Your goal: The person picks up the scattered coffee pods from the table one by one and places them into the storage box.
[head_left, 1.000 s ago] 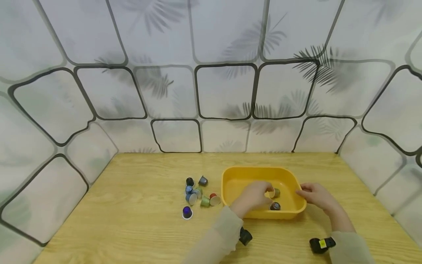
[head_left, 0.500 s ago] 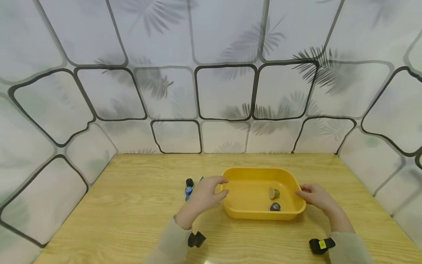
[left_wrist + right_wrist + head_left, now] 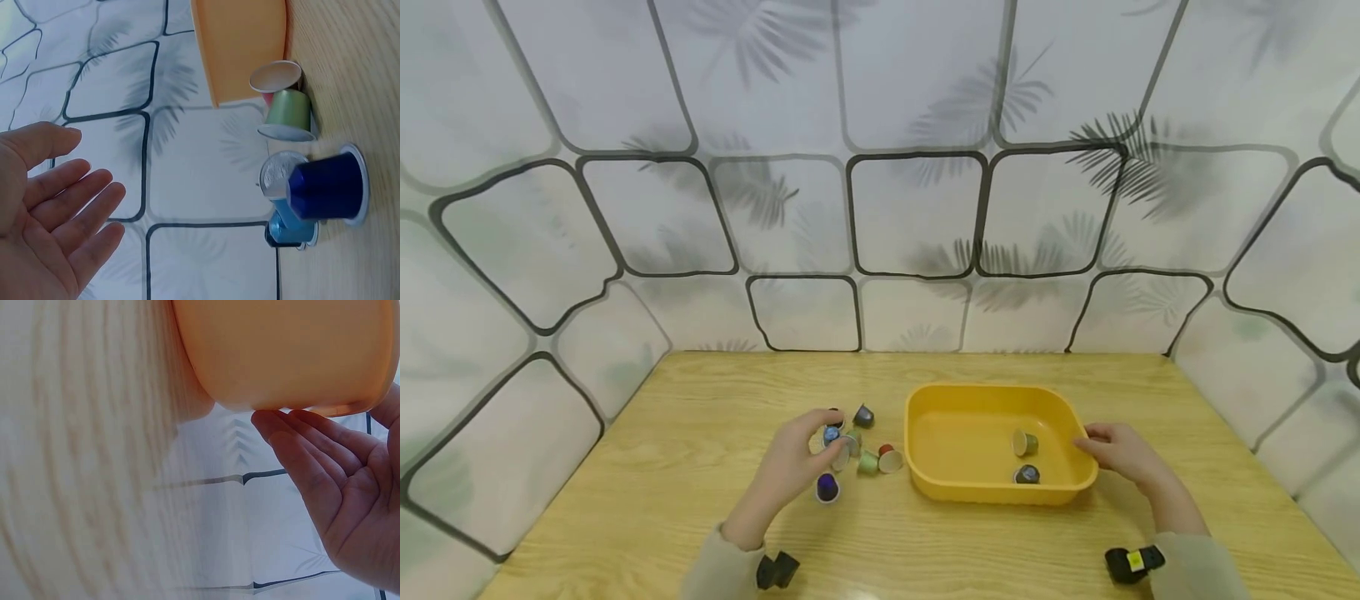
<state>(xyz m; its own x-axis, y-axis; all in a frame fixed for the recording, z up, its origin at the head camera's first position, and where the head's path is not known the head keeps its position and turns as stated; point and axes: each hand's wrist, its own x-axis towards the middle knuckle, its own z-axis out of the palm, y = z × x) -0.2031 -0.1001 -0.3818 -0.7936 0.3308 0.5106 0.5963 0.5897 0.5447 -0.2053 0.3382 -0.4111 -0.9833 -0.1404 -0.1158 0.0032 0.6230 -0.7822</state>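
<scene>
**Left hand (image 3: 793, 457) swung left, away from the yellow tray (image 3: 958, 433) and over to the loose capsules (image 3: 853, 442)**

Against half a second earlier, the left hand sat further left, so the green and red capsules showed again; the right hand (image 3: 1120, 454) hadn't noticeably shifted.

Nearest: black wrist camera (image 3: 778, 571) at the left cuff. Beyond it, the purple capsule (image 3: 827, 487) stood upright on the table (image 3: 625, 517), near side of the group. Left hand: thumb and fingers apart, nothing held; the left wrist view put it clear of the capsules. Between and behind its fingertips in the head view: blue capsule (image 3: 831, 434) and pale ones, partly hidden. To their right, the green capsule (image 3: 868, 462) lay just beside the red capsule (image 3: 890, 458), short of the tray; the dark grey capsule (image 3: 864, 416) lay behind.

Right hand pinched the tray's right end, thumb at the rim, fingers outside. Inside, right half: olive capsule (image 3: 1026, 443) and dark capsule (image 3: 1027, 474), apart. Patterned wall (image 3: 917, 208) farthest.

Step, judged: reaching for another capsule, two already in the tray. Next move likely called for lowering and pinching just one without knocking its neighbours; which one, couldn't tell.
</scene>
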